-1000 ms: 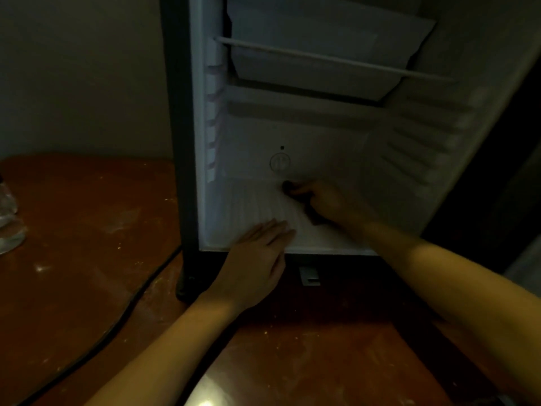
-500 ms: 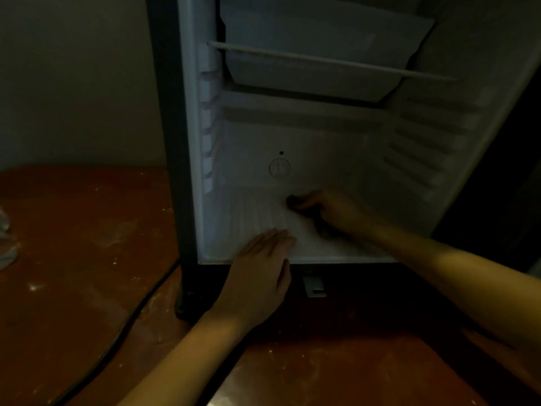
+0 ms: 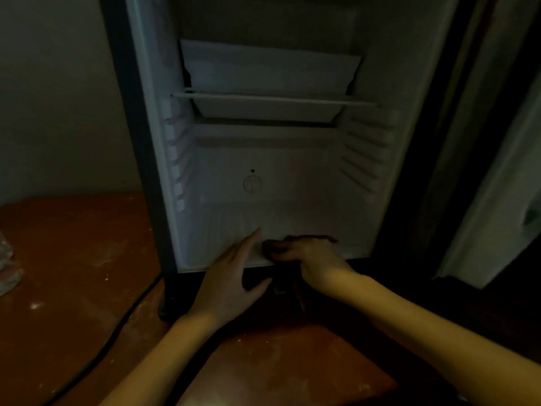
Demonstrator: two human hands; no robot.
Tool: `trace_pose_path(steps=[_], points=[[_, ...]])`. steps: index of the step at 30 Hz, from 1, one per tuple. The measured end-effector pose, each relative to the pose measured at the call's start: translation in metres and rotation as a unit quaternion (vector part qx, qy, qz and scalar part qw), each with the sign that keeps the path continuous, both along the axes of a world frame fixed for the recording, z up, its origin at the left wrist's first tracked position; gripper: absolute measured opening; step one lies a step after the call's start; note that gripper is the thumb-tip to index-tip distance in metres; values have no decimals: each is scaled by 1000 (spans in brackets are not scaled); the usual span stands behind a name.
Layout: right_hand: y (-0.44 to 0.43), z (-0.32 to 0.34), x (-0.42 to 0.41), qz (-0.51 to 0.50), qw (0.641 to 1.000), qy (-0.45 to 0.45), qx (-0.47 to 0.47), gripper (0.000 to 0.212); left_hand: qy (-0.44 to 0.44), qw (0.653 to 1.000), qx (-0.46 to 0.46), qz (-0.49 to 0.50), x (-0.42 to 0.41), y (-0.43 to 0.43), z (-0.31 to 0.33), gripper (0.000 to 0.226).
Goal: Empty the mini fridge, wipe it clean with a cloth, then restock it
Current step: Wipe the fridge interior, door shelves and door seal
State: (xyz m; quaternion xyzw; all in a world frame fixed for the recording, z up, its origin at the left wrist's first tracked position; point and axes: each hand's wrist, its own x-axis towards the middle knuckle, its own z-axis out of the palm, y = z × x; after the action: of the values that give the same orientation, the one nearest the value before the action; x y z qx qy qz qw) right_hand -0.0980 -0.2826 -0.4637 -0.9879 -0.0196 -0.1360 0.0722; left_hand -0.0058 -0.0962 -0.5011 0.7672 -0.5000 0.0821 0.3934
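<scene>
The mini fridge (image 3: 292, 171) stands open with a bare white inside; one shelf rail and a white tray (image 3: 269, 83) sit near its top. My right hand (image 3: 307, 256) grips a dark cloth (image 3: 310, 238) at the front lip of the fridge floor; only a dark strip of cloth shows past the knuckles. My left hand (image 3: 231, 276) lies beside it with straight fingers, its fingertips resting on the ribbed fridge floor (image 3: 228, 227).
The fridge stands on a reddish-brown floor (image 3: 73, 273) marked with pale smudges. A black power cable (image 3: 117, 326) runs from the fridge's left foot toward me. A clear plastic object (image 3: 7, 265) lies at the far left. The open fridge door (image 3: 497, 200) hangs at the right.
My right hand has drawn the cloth from the back of the fridge floor toward the front lip. The left hand stayed at the front edge. The camera tilted up, showing more of the fridge.
</scene>
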Motion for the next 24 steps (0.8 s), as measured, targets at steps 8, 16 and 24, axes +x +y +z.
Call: trace_pose_path(steps=[8, 16, 24], points=[[16, 12, -50, 17, 789, -81, 609, 33, 301, 942, -124, -81, -60, -17, 11, 85], [3, 9, -28, -16, 738, -128, 663, 21, 140, 973, -180, -24, -62, -45, 39, 71], [-51, -9, -26, -142, 864, -238, 421, 20, -5, 985, 113, 127, 5, -37, 43, 66]])
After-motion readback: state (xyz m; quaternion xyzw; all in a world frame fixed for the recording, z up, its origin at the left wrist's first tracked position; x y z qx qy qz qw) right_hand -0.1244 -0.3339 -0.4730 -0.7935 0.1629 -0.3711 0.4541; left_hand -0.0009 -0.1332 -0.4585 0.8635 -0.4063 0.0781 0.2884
